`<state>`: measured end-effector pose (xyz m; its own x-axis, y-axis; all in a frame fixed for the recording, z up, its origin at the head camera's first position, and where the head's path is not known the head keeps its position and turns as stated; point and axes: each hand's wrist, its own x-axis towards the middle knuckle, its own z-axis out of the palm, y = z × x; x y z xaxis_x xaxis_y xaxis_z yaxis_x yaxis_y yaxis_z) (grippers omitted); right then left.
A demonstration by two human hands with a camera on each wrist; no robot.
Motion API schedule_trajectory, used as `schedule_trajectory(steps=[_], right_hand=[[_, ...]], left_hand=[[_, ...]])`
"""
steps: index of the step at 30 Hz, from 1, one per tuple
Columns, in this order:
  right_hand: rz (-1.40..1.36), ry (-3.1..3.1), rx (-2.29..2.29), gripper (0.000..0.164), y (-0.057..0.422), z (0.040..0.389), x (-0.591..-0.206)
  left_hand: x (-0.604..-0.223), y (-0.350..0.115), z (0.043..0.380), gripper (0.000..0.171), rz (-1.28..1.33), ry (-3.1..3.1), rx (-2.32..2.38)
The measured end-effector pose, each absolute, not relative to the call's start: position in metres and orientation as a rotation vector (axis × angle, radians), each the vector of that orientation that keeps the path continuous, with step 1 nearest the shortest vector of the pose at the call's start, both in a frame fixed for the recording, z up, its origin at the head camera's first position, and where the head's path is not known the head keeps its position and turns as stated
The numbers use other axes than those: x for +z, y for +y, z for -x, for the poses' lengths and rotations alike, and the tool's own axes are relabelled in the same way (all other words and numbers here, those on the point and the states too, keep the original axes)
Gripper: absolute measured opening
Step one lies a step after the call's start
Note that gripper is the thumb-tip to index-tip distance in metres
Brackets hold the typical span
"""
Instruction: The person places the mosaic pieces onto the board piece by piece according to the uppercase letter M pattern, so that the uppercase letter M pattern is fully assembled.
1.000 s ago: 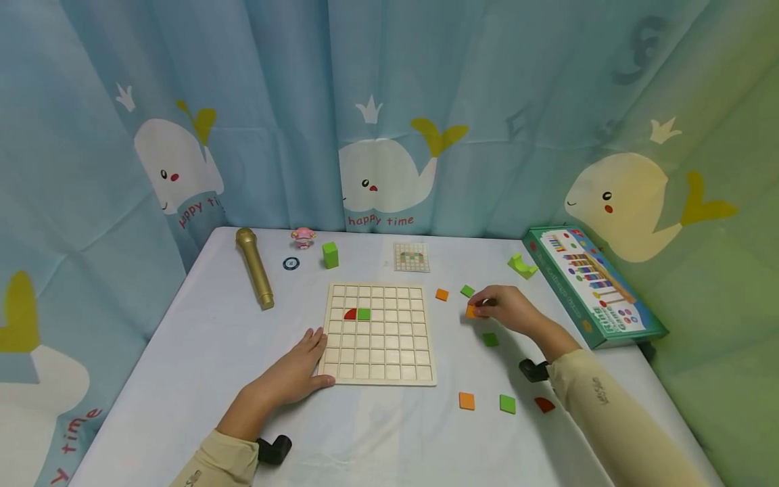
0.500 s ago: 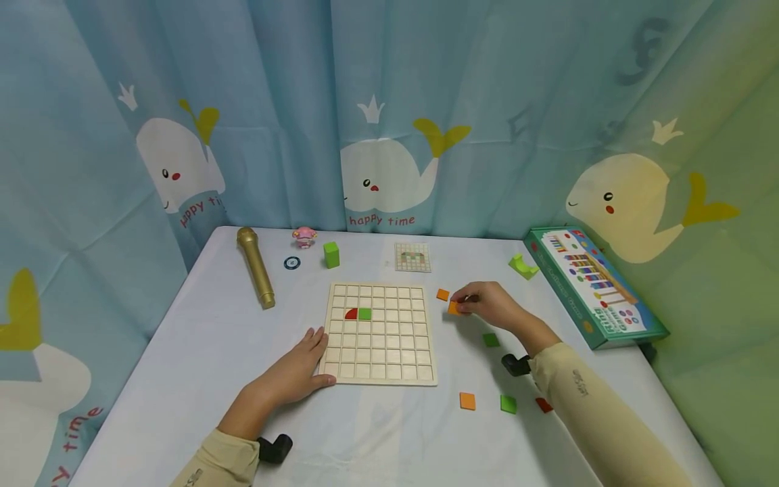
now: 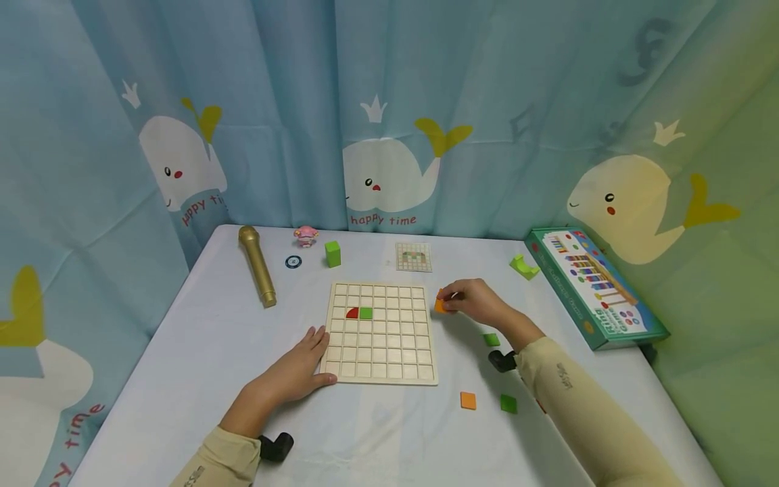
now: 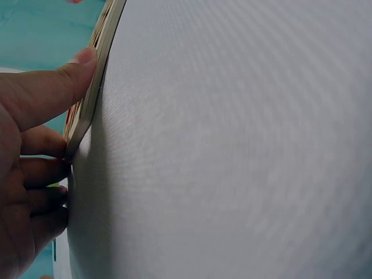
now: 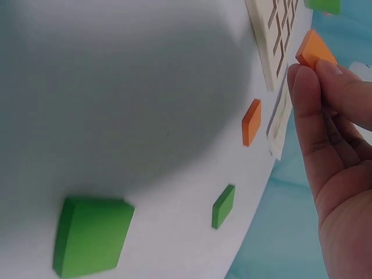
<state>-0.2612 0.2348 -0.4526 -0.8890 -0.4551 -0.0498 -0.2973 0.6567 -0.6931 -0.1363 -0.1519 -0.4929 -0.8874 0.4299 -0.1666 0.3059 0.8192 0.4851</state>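
A pale wooden grid board (image 3: 389, 355) lies mid-table, with a red quarter-round tile (image 3: 353, 314) and a green square tile (image 3: 366, 313) side by side in its cells. My left hand (image 3: 292, 372) rests at the board's near-left corner, fingers along the left side and thumb on the front edge. Just beyond the board's right side, my right hand (image 3: 481, 302) pinches an orange square tile (image 5: 314, 49) between thumb and fingertips, raised above the table. Below it in the right wrist view lie another orange tile (image 5: 251, 122) and two green tiles, the larger-looking green tile (image 5: 96, 235) nearest the camera.
Nearer the front lie an orange tile (image 3: 468, 400) and a green tile (image 3: 508, 404); the right sleeve mostly covers a red piece. Behind the board are a patterned card (image 3: 414, 257), green block (image 3: 333, 253) and gold microphone (image 3: 257, 266). A game box (image 3: 596, 287) stands right.
My right hand has moved left toward the board, carrying the orange tile, and now covers the loose orange tile in the head view. The left hand stays in place.
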Motion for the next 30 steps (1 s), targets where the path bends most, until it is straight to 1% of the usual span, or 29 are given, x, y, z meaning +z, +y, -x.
schedule_trajectory(steps=[12,20,30], right_hand=[[0.631,2.599,-1.066,0.015,0.209,0.268,-0.454],[0.680,2.575,-1.044,0.017,0.194,0.272,-0.459],[0.716,2.551,-1.025,0.016,0.172,0.274,-0.463]], left_hand=[[-0.492,-0.152,0.138,0.086,-0.566,2.733,0.663],[-0.491,-0.152,0.138,0.085,-0.569,2.743,0.658],[-0.490,-0.151,0.138,0.085,-0.556,2.739,0.664]])
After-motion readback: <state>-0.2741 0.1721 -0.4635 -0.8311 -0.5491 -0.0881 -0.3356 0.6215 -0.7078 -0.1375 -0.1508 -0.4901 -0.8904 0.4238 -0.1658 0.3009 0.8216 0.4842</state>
